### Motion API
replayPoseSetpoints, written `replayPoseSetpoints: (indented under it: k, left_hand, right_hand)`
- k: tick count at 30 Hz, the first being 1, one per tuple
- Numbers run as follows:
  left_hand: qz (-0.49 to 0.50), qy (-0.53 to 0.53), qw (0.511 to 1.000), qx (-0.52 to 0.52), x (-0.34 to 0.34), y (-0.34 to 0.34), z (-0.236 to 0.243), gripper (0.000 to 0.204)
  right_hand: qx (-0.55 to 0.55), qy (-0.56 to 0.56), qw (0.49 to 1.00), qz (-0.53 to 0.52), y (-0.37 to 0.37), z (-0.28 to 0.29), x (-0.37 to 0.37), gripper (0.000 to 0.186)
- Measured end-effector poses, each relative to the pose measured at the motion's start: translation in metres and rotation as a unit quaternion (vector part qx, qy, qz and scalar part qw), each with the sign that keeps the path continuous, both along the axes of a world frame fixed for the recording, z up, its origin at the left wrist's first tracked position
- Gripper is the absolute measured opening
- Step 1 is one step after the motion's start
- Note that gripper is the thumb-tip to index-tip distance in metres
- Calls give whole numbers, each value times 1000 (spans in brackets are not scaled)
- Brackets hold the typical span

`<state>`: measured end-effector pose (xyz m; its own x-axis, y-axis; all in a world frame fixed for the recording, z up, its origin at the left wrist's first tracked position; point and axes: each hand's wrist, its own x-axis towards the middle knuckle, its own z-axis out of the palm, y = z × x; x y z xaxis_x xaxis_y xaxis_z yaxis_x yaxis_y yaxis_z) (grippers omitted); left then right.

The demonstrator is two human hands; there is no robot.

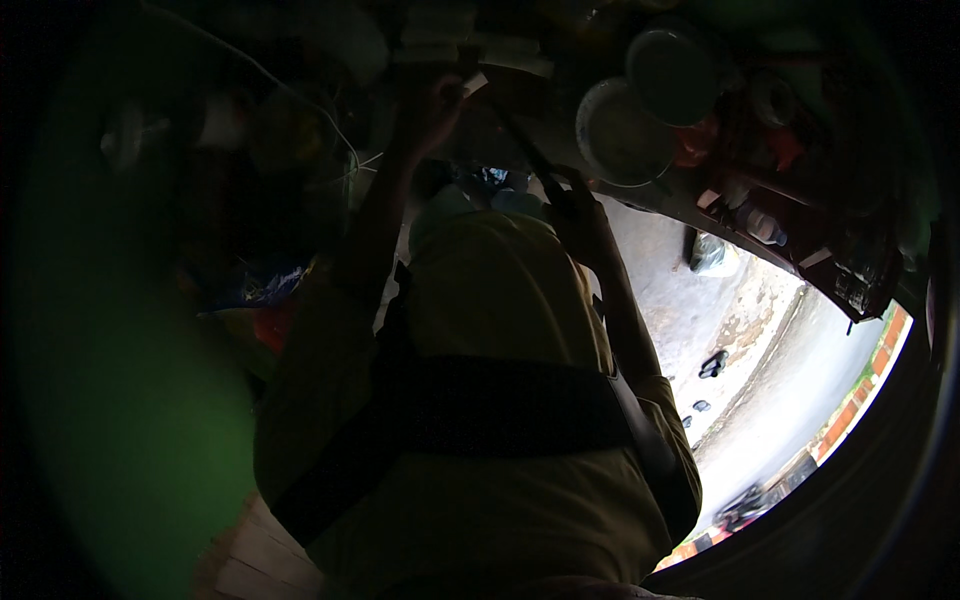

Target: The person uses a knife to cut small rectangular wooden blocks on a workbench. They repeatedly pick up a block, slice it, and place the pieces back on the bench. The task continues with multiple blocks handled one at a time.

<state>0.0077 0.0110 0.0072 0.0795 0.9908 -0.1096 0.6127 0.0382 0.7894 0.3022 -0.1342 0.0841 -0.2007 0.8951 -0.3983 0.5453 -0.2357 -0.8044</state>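
The scene is very dark. My left hand point(437, 112) is raised at the far middle, its fingers closed on a small pale piece point(475, 84) with straight edges; its kind is unclear. My right hand point(580, 222) is wrapped round the handle of a long dark knife point(524, 143). The blade points up and left, towards the left hand, apart from the pale piece. Just beyond the left hand lie pale flat slabs point(515, 62), too dim to name. Right of the knife stands a round pale basin point(625, 140) with blurred contents.
A round greyish lid or plate point(672, 78) overlaps the basin. A dark rack point(800, 215) with bottles and red bags is at the right. A white cord point(290, 92) hangs at the left, near a green wall point(110, 400). Sandals point(713, 364) lie on the bright floor point(690, 300).
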Motion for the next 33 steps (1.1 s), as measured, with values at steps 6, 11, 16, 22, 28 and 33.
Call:
replayPoseSetpoints:
  k: [6, 11, 16, 22, 28, 33]
  left_hand:
    - [22, 47, 980, 193, 4, 2, -25, 32]
    - [9, -6, 995, 100, 0, -15, -25, 35]
    - [24, -61, 995, 75, -6, -17, -41, 33]
    - [-12, 177, 958, 225, 5, -19, -8, 29]
    - [-1, 205, 939, 275, 7, -21, -9, 25]
    - [4, 220, 929, 298, 5, -19, -18, 24]
  right_hand:
    - [27, 64, 997, -44, 6, -10, -17, 47]
    - [157, 63, 984, 52, 20, -31, -17, 46]
    - [127, 120, 983, 53, 31, -22, -27, 51]
    - [168, 46, 980, 95, 39, -12, -43, 74]
    - [118, 67, 990, 48, 34, -7, -52, 49]
    - [181, 56, 979, 71, 28, -27, -56, 57]
